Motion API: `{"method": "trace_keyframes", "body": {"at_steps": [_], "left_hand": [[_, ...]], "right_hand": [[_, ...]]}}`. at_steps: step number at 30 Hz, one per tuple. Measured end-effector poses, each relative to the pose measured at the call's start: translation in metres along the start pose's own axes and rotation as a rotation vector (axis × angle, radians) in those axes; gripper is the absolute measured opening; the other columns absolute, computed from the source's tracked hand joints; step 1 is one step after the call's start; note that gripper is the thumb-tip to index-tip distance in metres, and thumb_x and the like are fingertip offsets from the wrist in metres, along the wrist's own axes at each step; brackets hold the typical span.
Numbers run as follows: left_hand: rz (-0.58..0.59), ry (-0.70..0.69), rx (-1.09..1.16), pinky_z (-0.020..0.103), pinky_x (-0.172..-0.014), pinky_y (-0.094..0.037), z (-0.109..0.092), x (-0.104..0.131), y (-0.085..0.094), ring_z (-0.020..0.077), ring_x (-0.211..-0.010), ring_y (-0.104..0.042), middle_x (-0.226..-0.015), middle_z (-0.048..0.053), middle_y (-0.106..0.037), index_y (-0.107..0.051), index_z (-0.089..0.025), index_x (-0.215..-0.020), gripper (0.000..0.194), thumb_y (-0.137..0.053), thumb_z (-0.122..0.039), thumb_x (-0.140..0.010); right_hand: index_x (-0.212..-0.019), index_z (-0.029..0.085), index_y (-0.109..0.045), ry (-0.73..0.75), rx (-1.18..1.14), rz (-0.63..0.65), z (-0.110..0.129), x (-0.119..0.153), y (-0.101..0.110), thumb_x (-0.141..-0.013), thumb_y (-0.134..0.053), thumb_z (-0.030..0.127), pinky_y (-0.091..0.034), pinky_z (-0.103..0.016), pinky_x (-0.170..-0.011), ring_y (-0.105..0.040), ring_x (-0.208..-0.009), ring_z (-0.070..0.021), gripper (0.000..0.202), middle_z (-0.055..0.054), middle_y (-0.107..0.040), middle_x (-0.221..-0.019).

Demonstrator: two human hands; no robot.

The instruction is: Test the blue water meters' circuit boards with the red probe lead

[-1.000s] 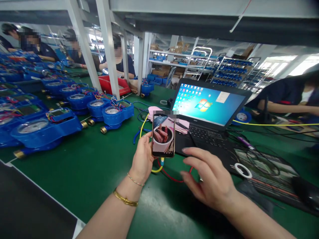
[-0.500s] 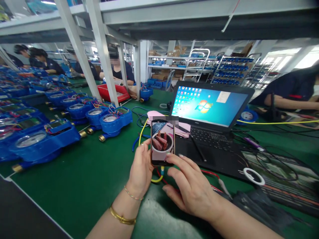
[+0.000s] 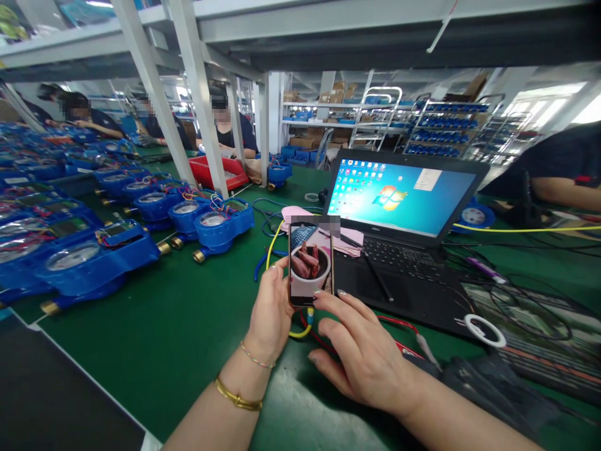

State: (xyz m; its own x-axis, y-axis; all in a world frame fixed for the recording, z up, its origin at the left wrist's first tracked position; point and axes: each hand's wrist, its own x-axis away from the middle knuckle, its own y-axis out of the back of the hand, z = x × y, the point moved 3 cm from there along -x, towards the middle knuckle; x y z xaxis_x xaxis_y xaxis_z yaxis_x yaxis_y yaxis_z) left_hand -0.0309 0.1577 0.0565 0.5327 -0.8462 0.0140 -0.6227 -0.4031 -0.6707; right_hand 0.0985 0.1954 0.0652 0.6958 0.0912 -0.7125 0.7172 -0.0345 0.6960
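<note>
A phone (image 3: pixel 310 266) stands upright in my left hand (image 3: pixel 271 310), whose fingers are wrapped round its left side and back. Its screen shows a picture of reddish-brown pieces in a white bowl. My right hand (image 3: pixel 361 351) is at the phone's lower right, fingers apart, with a fingertip at the bottom of the screen and nothing held. Behind the phone lie pink papers (image 3: pixel 350 242). An open laptop (image 3: pixel 399 200) with a lit desktop screen sits to the right, a black pen (image 3: pixel 377 275) on it.
Several blue meters (image 3: pixel 89 257) with brass ends cover the left of the green table (image 3: pixel 188 351). A red bin (image 3: pixel 218 175) stands beyond by shelf posts. Cables, a white ring (image 3: pixel 485 331) and dark cloth (image 3: pixel 493 382) lie at right. Other people sit around.
The view has shifted slightly, so the surroundings appear a little further right. My hands stay at the phone, and its picture is the same.
</note>
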Motion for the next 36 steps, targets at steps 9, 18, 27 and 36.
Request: {"method": "trace_keyframes", "body": {"at_steps": [9, 18, 27, 36], "left_hand": [[-0.015, 0.015, 0.004, 0.034, -0.082, -0.049, 0.0003, 0.0011, 0.0001, 0.0207, -0.093, -0.062, -0.101, 0.008, -0.066, -0.049, -0.018, -0.116, 0.039, -0.027, -0.041, -0.094], [0.008, 0.015, 0.004, 0.035, -0.081, -0.05, 0.003, 0.0001, 0.0014, 0.0221, -0.092, -0.063, -0.1, 0.007, -0.067, -0.048, -0.018, -0.117, 0.041, -0.04, -0.046, -0.088], [0.018, 0.018, -0.019, 0.035, -0.083, -0.049, 0.0031, 0.0003, 0.0009, 0.0218, -0.094, -0.062, -0.102, 0.008, -0.066, -0.046, -0.017, -0.12, 0.04, -0.031, -0.043, -0.092], [0.032, 0.023, -0.06, 0.036, -0.089, -0.046, 0.0049, 0.0023, 0.0014, 0.0222, -0.099, -0.061, -0.102, 0.008, -0.067, -0.043, -0.017, -0.124, 0.043, -0.028, -0.043, -0.093]], "right_hand": [[-0.083, 0.013, -0.057, 0.039, -0.076, 0.006, 0.0031, -0.0025, -0.0013, -0.088, -0.049, 0.023, -0.052, -0.037, -0.088, -0.065, -0.094, -0.024, 0.014, -0.015, -0.068, -0.094], [-0.083, 0.014, -0.057, 0.013, -0.066, 0.058, 0.0026, -0.002, -0.0051, -0.088, -0.046, 0.025, -0.053, -0.04, -0.091, -0.063, -0.101, -0.026, 0.016, -0.016, -0.067, -0.098], [-0.082, 0.012, -0.056, 0.021, -0.073, 0.0, 0.003, -0.0024, -0.0012, -0.088, -0.048, 0.023, -0.051, -0.039, -0.092, -0.062, -0.102, -0.0266, 0.015, -0.017, -0.065, -0.099], [-0.086, 0.012, -0.053, -0.08, 0.007, -0.041, -0.001, 0.0005, -0.0052, -0.088, -0.047, 0.022, -0.048, -0.044, -0.09, -0.06, -0.105, -0.028, 0.012, -0.019, -0.063, -0.099]]}}
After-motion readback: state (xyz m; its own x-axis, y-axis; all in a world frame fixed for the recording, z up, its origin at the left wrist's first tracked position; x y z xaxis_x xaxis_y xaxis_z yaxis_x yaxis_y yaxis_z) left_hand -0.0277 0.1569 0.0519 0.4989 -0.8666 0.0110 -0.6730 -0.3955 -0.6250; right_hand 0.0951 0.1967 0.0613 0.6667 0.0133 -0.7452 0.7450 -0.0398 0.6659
